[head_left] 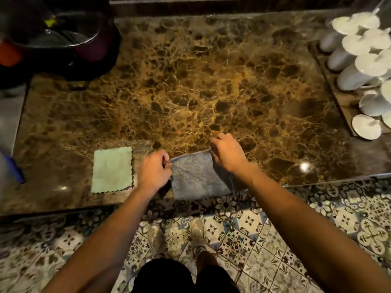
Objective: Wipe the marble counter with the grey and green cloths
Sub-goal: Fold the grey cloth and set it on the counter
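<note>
A grey cloth (195, 178) hangs stretched between my two hands at the near edge of the brown marble counter (201, 85). My left hand (153, 171) pinches its upper left corner. My right hand (228, 153) pinches its upper right corner. The cloth's lower edge drops past the counter's front edge. A pale green cloth (113, 169) with a scalloped border lies flat on the counter, just left of my left hand, and nothing touches it.
Several upturned white cups (357, 47) stand on a tray at the right side. A dark appliance with a glass lid (59, 37) fills the back left corner. A blue object (13, 168) sits at the left edge. Patterned floor tiles (264, 229) lie below.
</note>
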The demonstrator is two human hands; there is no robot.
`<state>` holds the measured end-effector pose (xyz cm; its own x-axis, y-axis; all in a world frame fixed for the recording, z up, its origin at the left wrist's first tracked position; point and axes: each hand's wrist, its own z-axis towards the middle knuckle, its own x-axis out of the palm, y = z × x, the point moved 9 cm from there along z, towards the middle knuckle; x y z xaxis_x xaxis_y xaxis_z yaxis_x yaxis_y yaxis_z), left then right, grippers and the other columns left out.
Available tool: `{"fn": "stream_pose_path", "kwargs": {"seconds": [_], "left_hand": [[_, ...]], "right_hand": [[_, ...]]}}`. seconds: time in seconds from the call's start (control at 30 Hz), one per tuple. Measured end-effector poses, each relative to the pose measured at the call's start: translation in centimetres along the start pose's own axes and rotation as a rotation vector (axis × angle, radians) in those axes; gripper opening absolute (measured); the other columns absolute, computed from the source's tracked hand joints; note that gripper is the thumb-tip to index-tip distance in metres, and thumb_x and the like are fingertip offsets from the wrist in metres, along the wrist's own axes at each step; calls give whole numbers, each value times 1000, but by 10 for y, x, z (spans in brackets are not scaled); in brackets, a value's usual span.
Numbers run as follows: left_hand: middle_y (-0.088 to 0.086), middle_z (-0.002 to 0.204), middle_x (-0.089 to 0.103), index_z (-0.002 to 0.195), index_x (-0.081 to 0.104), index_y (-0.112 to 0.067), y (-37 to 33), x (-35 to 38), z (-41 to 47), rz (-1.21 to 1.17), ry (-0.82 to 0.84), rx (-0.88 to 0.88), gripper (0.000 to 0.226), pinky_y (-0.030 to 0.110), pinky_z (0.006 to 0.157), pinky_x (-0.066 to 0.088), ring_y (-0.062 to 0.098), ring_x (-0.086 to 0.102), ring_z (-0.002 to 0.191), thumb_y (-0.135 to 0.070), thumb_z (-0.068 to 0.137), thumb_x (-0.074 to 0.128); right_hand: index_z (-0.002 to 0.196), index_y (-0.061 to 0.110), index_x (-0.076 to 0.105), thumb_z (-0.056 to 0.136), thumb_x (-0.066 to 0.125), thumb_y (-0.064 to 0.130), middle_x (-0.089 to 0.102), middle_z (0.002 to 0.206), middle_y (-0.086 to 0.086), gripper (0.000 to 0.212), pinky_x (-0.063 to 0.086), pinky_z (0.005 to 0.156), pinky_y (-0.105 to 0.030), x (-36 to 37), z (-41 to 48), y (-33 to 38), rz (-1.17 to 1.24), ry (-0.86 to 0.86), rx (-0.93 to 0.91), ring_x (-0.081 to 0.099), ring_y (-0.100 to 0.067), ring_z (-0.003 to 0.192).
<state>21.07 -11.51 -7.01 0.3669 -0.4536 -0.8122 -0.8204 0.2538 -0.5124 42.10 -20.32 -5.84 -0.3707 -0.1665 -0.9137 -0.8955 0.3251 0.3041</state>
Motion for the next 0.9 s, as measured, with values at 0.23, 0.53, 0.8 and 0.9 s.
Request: {"fn": "stream_pose_path", "kwargs": {"seconds": [0.23, 0.53, 0.8, 0.9], "left_hand": [[3, 81, 67, 93, 65, -18, 2, -82, 40, -96, -174, 19, 8, 36, 71, 48, 26, 63, 77, -12, 91, 70], [0, 76, 64, 88, 66, -19, 17, -191, 74, -142, -349, 11, 8, 32, 73, 47, 19, 60, 73, -14, 89, 72], [-3, 75, 65, 84, 67, -19, 50, -264, 123, -139, -388, 47, 11, 31, 71, 46, 18, 61, 73, -13, 83, 75], [-3, 74, 66, 83, 63, -21, 71, -281, 149, -120, -364, 26, 12, 32, 70, 44, 21, 62, 76, -14, 84, 73]], "right_hand": [[113, 10, 68, 100, 63, 21, 74, 109, -15, 18, 53, 85, -44, -56, 53, 32, 139, -104, -32, 66, -39, 105], [102, 17, 75, 93, 73, 21, 78, 101, -7, 10, 54, 88, -38, -143, 119, 105, 194, -223, -162, 70, -30, 99], [108, 15, 78, 95, 74, 27, 78, 106, -8, 18, 53, 94, -39, -175, 178, 169, 108, -231, -187, 69, -29, 105], [110, 14, 78, 96, 73, 24, 78, 109, -9, 19, 52, 97, -39, -177, 208, 193, 80, -209, -167, 69, -29, 107]]}}
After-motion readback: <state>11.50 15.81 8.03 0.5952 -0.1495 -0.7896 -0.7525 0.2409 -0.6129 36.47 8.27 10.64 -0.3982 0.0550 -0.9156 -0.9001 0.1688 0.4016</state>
